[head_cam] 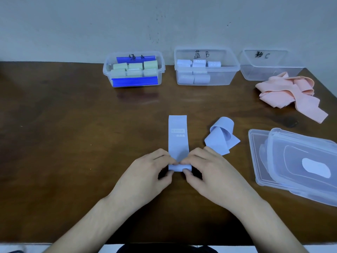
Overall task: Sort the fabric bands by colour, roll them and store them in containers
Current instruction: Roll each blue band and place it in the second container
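A pale blue fabric band (178, 139) lies flat on the brown table (73, 125), running away from me, its near end curled into a small roll. My left hand (145, 172) and my right hand (209, 172) both pinch that rolled end between thumb and fingers. A second blue band (221, 136) lies loosely folded just right of it. A heap of pink bands (290, 93) sits at the far right. Clear container A (134, 69) holds green rolls, container B (206, 67) holds blue rolls, and container C (268, 65) has no bands in it.
Stacked clear plastic lids (299, 165) lie on the table to the right of my right hand. The three containers stand in a row against the grey wall. The table's near edge runs below my forearms.
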### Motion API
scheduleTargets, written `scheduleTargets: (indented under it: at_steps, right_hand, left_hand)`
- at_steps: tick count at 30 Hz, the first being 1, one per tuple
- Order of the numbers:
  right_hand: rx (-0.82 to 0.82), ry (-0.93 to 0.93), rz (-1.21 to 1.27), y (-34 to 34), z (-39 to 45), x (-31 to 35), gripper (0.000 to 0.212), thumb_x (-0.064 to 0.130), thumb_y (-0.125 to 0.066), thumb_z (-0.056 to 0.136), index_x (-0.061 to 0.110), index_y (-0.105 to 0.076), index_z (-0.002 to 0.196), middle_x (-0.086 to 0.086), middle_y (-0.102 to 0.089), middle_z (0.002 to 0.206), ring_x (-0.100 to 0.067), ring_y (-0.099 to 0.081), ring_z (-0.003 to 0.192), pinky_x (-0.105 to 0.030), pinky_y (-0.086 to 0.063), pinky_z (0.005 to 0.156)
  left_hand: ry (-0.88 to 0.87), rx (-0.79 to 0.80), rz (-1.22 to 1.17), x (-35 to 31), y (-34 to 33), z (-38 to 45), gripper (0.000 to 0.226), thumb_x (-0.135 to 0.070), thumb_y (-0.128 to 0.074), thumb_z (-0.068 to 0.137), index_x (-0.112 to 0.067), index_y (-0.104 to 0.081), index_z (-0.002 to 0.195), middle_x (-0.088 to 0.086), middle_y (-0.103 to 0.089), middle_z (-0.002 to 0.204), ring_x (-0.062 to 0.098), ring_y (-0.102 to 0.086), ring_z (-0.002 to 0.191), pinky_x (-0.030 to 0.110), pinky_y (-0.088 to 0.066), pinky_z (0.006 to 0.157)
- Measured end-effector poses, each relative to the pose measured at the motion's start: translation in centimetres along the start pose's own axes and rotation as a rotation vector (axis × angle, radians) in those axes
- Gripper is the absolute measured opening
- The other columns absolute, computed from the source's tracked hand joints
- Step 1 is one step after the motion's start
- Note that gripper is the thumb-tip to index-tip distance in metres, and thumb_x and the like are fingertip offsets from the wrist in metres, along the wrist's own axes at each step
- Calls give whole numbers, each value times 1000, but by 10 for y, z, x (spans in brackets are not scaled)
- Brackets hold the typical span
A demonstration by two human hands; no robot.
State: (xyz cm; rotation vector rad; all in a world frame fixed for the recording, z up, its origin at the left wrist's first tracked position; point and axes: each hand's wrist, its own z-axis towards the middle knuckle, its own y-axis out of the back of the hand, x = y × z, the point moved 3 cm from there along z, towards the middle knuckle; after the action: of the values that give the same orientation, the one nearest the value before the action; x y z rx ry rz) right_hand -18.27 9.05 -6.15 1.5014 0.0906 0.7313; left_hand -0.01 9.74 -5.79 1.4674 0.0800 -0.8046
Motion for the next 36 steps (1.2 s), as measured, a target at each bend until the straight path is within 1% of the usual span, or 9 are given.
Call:
scheduleTargets:
  at_steps: [3, 6, 10, 15, 18, 22, 26, 30, 36]
  right_hand:
    - [-57, 11, -1, 2, 0, 0, 22, 32, -65, 92, 27, -68, 113, 13, -58, 105, -8, -50, 93, -24, -47, 78]
    - [-50, -4, 12, -1, -1, 0, 21, 27, -72, 88, 27, -67, 108, 13, -59, 104, -8, -54, 90, -22, -50, 76]
    - [-23, -33, 35, 0, 5, -3, 18, 29, -69, 91, 29, -67, 109, 16, -59, 105, -7, -55, 91, -18, -48, 77]
    - [-1, -42, 83, 3, 10, -5, 18, 31, -62, 95, 30, -67, 112, 20, -57, 105, -7, -52, 96, -18, -46, 80]
    - [18, -58, 91, 3, 12, -7, 22, 33, -59, 97, 31, -66, 118, 21, -56, 109, -4, -48, 101, -15, -42, 82]
    - [-42, -39, 56, 3, 12, -7, 26, 33, -62, 95, 30, -65, 121, 18, -56, 112, -5, -49, 102, -20, -45, 83]
    - [-43, -29, 38, 2, 12, -6, 21, 31, -67, 91, 29, -65, 112, 17, -57, 107, -8, -52, 95, -20, -47, 77]
    - [-29, -46, 51, 2, 18, -8, 17, 28, -67, 92, 28, -66, 109, 16, -59, 105, -6, -52, 93, -12, -36, 75]
    - [-8, -56, 101, 5, 23, -11, 19, 30, -63, 95, 29, -68, 113, 18, -59, 106, -5, -48, 95, -13, -37, 77]
  left_hand:
    - [16, 15, 7, 1, 2, 3, 21, -23, -68, 88, -25, -71, 109, -18, -60, 104, -15, -49, 79, -1, -34, 69]
    - [25, 19, -2, 4, 1, 5, 23, -27, -63, 93, -26, -70, 115, -20, -57, 108, -11, -51, 81, 2, -36, 69]
    - [6, -16, 3, 3, 0, 5, 22, -28, -59, 94, -25, -68, 114, -20, -53, 109, 1, -50, 69, 8, -41, 65]
    - [-27, -50, -2, 4, 1, 5, 18, -20, -72, 86, -23, -72, 103, -15, -61, 102, -15, -43, 65, -3, -33, 68]
    - [-29, -41, 1, 8, 1, 8, 20, -17, -74, 85, -23, -73, 104, -15, -62, 102, -16, -43, 66, -4, -33, 69]
    - [-11, -23, 23, 10, 2, 13, 21, -22, -69, 90, -25, -72, 111, -19, -61, 106, -3, -47, 64, 2, -39, 66]
    - [7, -21, 16, 12, 2, 16, 21, -25, -62, 94, -25, -70, 114, -20, -56, 107, 6, -52, 71, 14, -46, 66]
    - [10, -36, 13, 12, 0, 15, 24, -27, -59, 95, -26, -67, 117, -21, -52, 111, 8, -55, 71, 15, -48, 65]
    - [9, -29, 35, 13, 1, 18, 22, -22, -70, 88, -26, -70, 109, -18, -58, 108, 1, -45, 64, 1, -37, 64]
